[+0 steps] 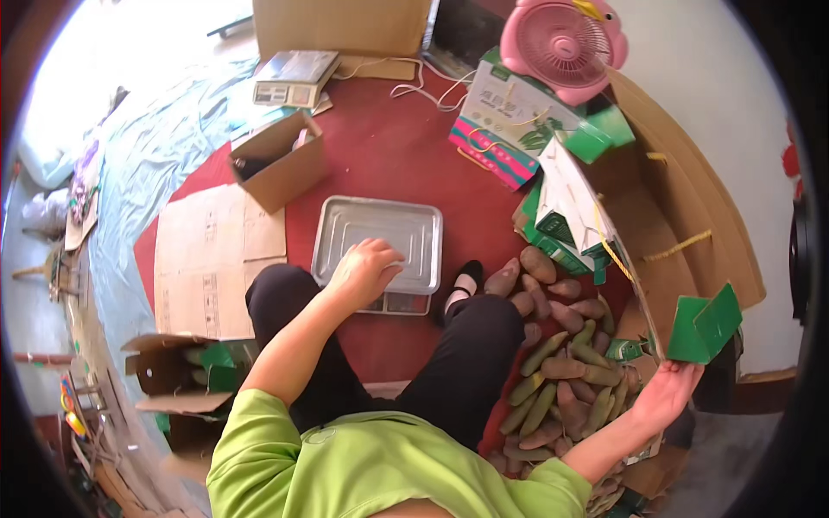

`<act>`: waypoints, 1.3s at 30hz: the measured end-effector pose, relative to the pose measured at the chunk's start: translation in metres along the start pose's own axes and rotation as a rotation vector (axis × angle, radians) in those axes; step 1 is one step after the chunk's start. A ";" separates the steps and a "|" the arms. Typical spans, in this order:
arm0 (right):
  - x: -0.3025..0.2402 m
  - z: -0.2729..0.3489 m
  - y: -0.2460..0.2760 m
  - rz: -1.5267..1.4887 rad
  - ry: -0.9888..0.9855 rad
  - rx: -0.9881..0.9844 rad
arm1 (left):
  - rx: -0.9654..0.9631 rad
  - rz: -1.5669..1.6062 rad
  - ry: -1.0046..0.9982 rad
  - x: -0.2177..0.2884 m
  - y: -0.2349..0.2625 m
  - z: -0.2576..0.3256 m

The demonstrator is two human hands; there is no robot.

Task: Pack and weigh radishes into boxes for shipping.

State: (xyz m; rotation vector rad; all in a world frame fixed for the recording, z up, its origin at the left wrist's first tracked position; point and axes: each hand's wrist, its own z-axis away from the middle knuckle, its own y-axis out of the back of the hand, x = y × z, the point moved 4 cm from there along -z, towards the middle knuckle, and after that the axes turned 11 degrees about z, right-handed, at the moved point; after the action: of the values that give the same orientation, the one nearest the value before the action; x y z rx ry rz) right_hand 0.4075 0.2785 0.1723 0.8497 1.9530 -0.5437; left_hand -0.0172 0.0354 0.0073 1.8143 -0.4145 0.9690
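My left hand (366, 269) lies on the translucent lid (414, 226) of a shallow plastic box in front of my knees, fingers loosely stretched and nothing in them. Part of the box (406, 304) shows below the lid's near edge. Out to the right, my right hand (667, 395) grips the lower edge of a folded green cardboard box (704, 326), holding it up. Its inner faces are hidden from me. Beside that arm lies a heap of long green radishes (542, 356) and reddish-brown root vegetables (537, 264).
A large open carton (682, 216) stands at the right, near white-and-green boxes (570, 194) and a pink fan (566, 47). A small brown box (281, 168), a scale (295, 78) and flat cardboard (207, 268) lie ahead and left. Another open carton (181, 401) sits by my left side.
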 end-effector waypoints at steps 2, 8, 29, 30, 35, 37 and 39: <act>-0.008 -0.027 -0.014 0.035 0.025 0.053 | 0.066 0.009 -0.064 0.013 0.001 -0.002; 0.034 -0.056 -0.140 -0.162 -0.193 0.128 | 0.139 0.016 -0.018 -0.010 0.025 0.025; 0.342 -0.078 -0.279 -0.433 -1.064 -0.098 | -0.037 0.039 0.285 -0.031 0.053 0.060; 0.345 -0.071 -0.279 -0.406 -1.106 -0.059 | -0.061 0.035 0.303 -0.030 0.052 0.061; 0.391 -0.039 -0.247 -0.358 -1.229 0.061 | -0.114 0.046 0.299 -0.027 0.043 0.057; 0.390 -0.036 -0.239 -0.293 -1.200 0.081 | -0.140 0.032 0.278 -0.023 0.042 0.055; 0.396 -0.039 -0.236 -0.186 -1.174 -0.019 | -0.167 0.051 0.349 -0.024 0.041 0.055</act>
State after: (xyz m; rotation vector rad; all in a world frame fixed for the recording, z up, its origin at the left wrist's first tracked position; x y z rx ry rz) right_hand 0.0714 0.2840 -0.1446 0.1934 0.9369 -0.8708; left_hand -0.0352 -0.0344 0.0040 1.4561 -0.3145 1.2229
